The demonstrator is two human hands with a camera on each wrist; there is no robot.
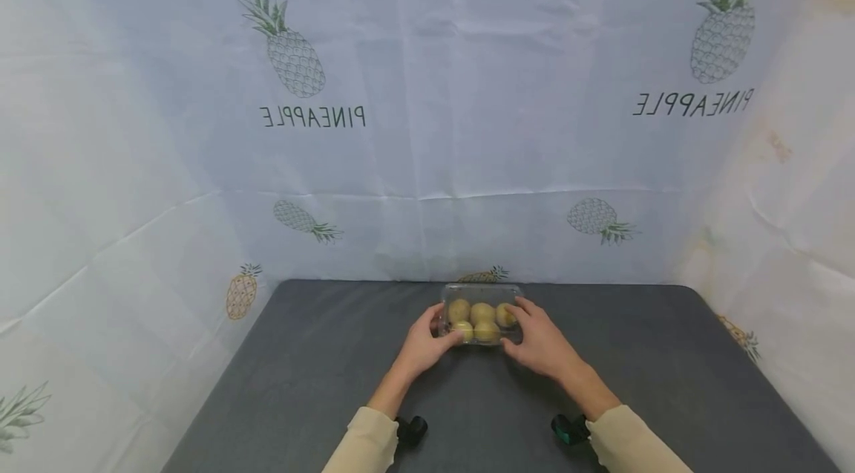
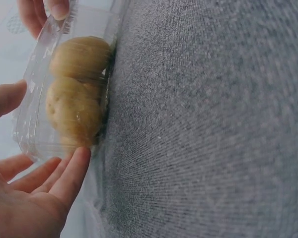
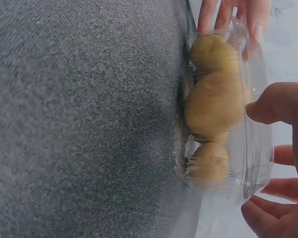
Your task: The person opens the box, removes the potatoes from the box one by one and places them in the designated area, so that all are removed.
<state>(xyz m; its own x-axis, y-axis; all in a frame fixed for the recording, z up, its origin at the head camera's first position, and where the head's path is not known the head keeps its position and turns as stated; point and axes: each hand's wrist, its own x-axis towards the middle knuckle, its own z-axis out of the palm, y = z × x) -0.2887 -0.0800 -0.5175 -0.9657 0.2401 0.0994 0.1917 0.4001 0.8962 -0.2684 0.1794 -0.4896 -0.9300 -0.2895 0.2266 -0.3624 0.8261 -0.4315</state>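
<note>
A clear plastic clamshell box [image 1: 484, 292] with several yellowish potatoes [image 1: 483, 312] inside is near the far edge of the dark table. My left hand [image 1: 425, 339] holds its left end; in the left wrist view the fingers [image 2: 69, 181] lie along the end wall and the thumb [image 2: 10, 98] is by the lid edge. On the opposite end my right hand [image 1: 539, 338] grips the box, its thumb [image 3: 270, 105] at the rim and fingertips round the corner in the right wrist view. The lid lies over the potatoes.
A dark grey table [image 1: 320, 384] stretches to both sides. Behind it and along both sides hangs a pale cloth [image 1: 467, 124] printed with pineapples. Black wrist devices [image 1: 412, 430] sit at both cuffs.
</note>
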